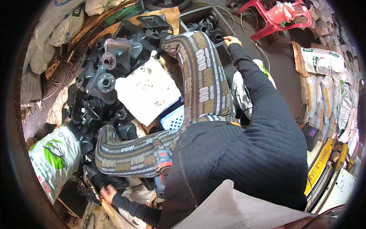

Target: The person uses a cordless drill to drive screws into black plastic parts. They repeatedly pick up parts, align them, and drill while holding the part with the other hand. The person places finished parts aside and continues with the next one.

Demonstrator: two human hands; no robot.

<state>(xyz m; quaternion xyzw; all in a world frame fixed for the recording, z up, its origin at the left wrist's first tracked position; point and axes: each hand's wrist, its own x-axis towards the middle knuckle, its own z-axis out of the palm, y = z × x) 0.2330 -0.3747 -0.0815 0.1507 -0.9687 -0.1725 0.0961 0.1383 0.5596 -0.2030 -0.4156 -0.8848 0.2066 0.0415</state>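
My left hand (109, 194) is low at the left, fingers apart and slightly blurred, beside a dark funnel-shaped part (98, 177). Whether it touches that part is unclear. Stretched far forward, my right hand (232, 40) is at the near right corner of a grey crate (187, 16). Its fingers are closed at the edge of a black round flanged part (217, 35); other such parts lie in the crate. Between my legs is a white, smudged square board (148, 91). A cordless drill (163, 164) rests by my left thigh.
Black flared parts with round flanges (105, 83) are heaped at the left. A white-green sack (57, 160) stands near them. Under the board is a blue perforated basket (173, 118). A red plastic chair (276, 17) and stacked bags (324, 95) are to the right.
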